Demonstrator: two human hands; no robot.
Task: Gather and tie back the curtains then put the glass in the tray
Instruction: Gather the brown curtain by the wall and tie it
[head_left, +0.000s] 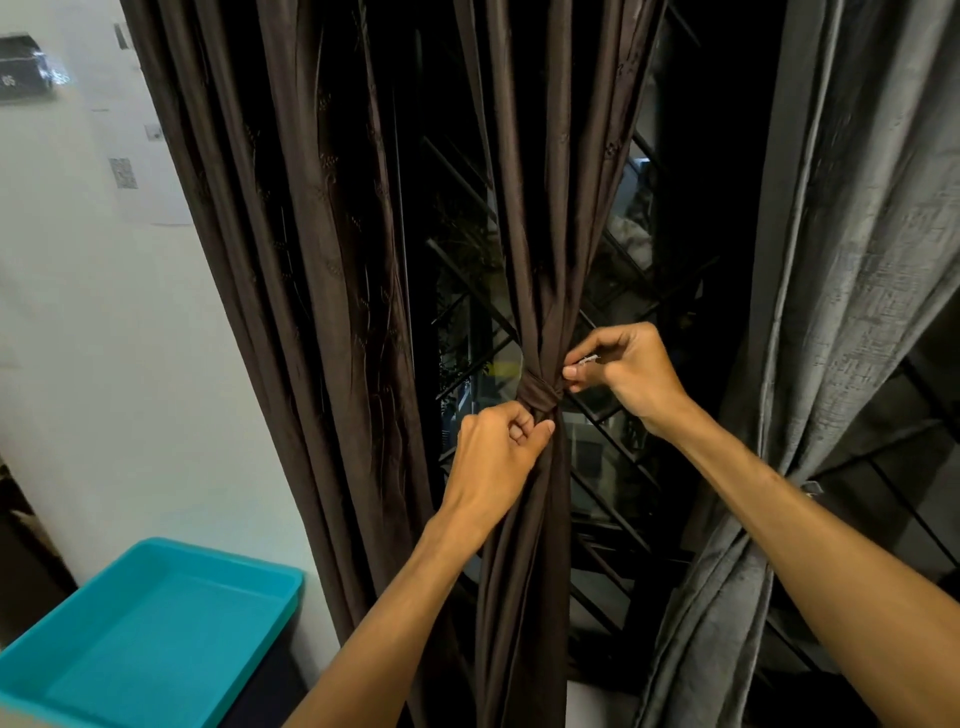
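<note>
A dark brown curtain (540, 234) hangs in the middle, gathered into a bundle and cinched by a knot (537, 392) of its own fabric. My left hand (501, 447) grips the fabric just below and left of the knot. My right hand (621, 369) pinches the knot's right side with thumb and fingertips. A turquoise tray (130, 639) sits at the lower left with nothing inside it. No glass is in view.
A second brown curtain panel (291, 260) hangs loose at the left beside a white wall (78, 312). A grey curtain (841, 291) at the right is tied back. Behind the curtains is a dark window with a diagonal metal grille (613, 457).
</note>
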